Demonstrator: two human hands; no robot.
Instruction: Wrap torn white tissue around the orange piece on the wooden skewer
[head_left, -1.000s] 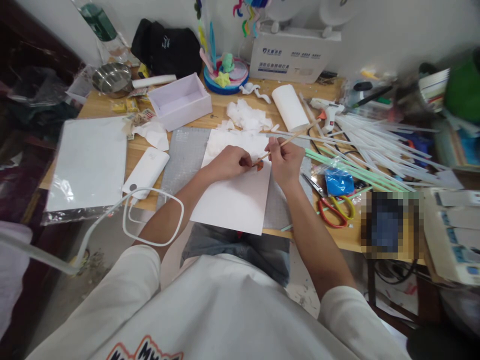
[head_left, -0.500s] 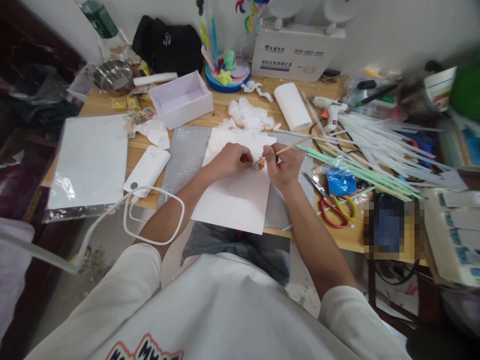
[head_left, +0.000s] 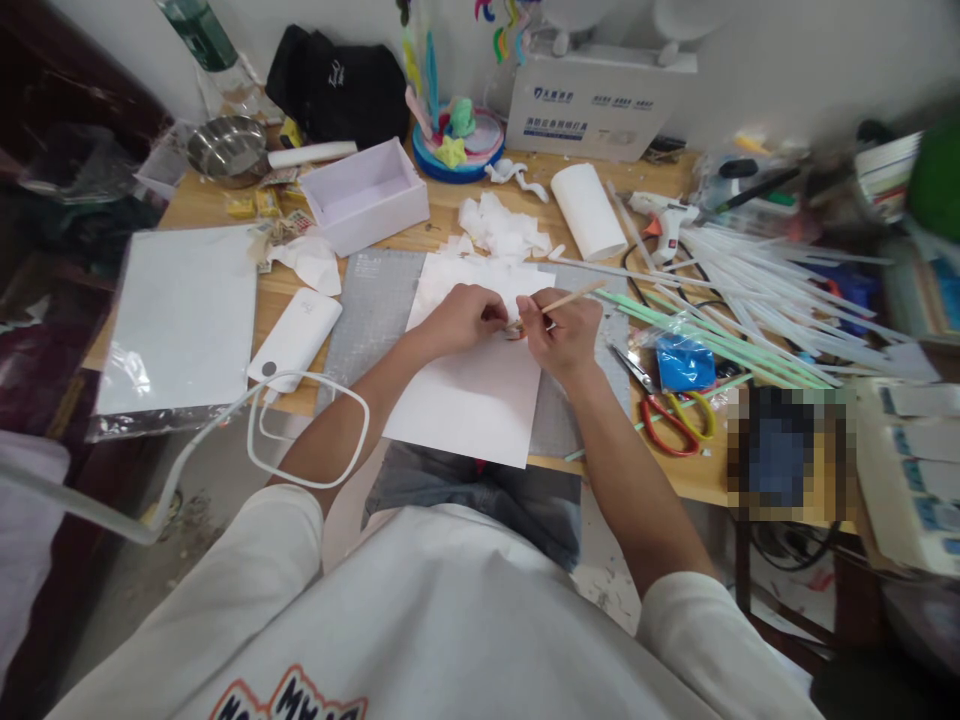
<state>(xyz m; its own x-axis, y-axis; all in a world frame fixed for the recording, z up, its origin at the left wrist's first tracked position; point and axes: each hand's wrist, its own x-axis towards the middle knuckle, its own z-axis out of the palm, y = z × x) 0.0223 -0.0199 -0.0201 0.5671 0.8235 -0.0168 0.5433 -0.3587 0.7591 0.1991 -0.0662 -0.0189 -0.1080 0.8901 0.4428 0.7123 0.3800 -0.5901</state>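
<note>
My right hand is closed round a thin wooden stick, which slants up to the right out of my fingers. Close beside it, the fingertips of my left hand are pinched together at the stick's lower end. Between the two hands shows a small orange and whitish piece, partly covered by the fingers and too small to name. Both hands are over a white sheet of paper on a grey cutting mat.
Crumpled white tissue and a white roll lie behind the paper. To the right are red-and-yellow scissors, a glue gun and many plastic strips. A power bank and a lilac box stand left.
My right hand has shifted slightly left, and the stick with it, its upper end now reaching less far right. The orange piece is more covered. My left hand has barely moved.
</note>
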